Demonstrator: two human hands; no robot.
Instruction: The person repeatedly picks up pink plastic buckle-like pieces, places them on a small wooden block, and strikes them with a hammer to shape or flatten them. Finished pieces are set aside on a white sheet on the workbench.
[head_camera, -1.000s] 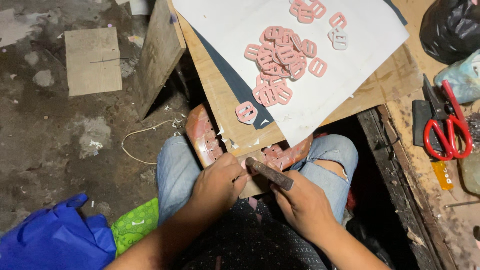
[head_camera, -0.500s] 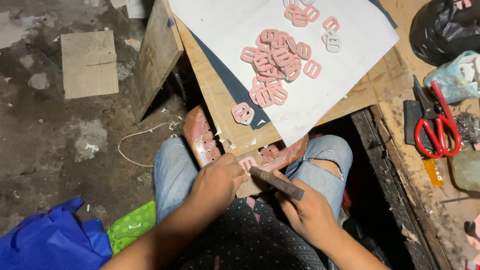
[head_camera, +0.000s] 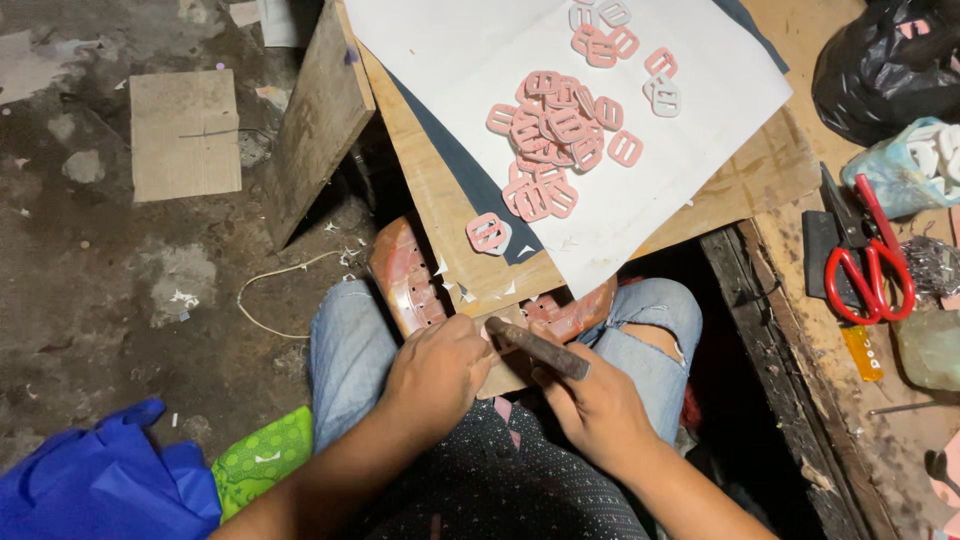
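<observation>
Both hands down in the lap, working close. Right hand (head_camera: 600, 405) is clamped round a dark tool (head_camera: 538, 348), w/ the tool laid across at a slant, tip toward the left hand (head_camera: 440, 370). Left hand is curled tight, fingers together, pressing on something small at the board (head_camera: 440, 220) edge, but can't tell what's under the fingers; prob. one of the pink buckles.

What's changed vs a sec ago: not much. Hands sit in about the same spot and the tool's angle has barely shifted. The pile looks the same, same lone buckle (head_camera: 488, 232) near the board's lower edge. So this reads as mid-stroke on one piece, nothing added to the finished heap yet.

Pile (head_camera: 550, 140) of pink buckles lies on the white sheet (head_camera: 450, 60), a couple of pale ones at the top. Containers: a reddish perforated tray (head_camera: 405, 280) rests on the left knee, partly under the board, and the contents are hard to make out. Clear bag (head_camera: 915, 165) at right holds white pieces; black bag (head_camera: 880, 60) beyond it, contents hidden. Red scissors (head_camera: 870, 260) lie on the bench, well apart from the hands.
</observation>
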